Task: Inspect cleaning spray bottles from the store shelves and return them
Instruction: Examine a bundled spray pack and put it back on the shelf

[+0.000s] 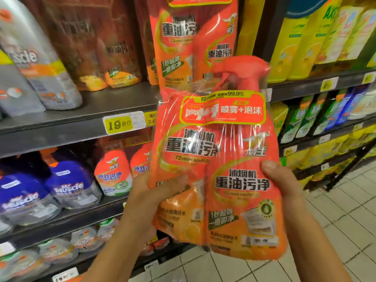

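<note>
You have the pack (219, 159) up in front of you with both hands: two orange spray bottles bound together in clear wrap, upright and leaning a little toward one o'clock. It fills the middle of your view. One red trigger head (240, 72) shows under the wrap at the pack's top, at twelve o'clock.

Your left hand (150, 196) grips the pack's lower edge at eight o'clock, its thumb (175, 183) laid across the front of the left-hand bottle; the fingers curl round behind, out of sight. Your right hand (282, 180) clamps the opposite edge at three o'clock, with only the thumb tip (269, 166) pressed on the front — the rest is hidden behind the wrap.

A second pack (193, 37) of the same kind stands on the shelf (61, 127) at twelve o'clock, just behind the one you hold. A yellow price tag (122, 124) reading 19.90 sits on the shelf edge at nine o'clock from your pack. Grey bottles (40, 74) stand at ten o'clock, blue bottles (67, 180) on the shelf below at eight o'clock. Yellow bottles (305, 47) fill the top shelf at two o'clock, with green bottles (305, 119) below them at three. The tiled floor (335, 200) shows at four o'clock.
</note>
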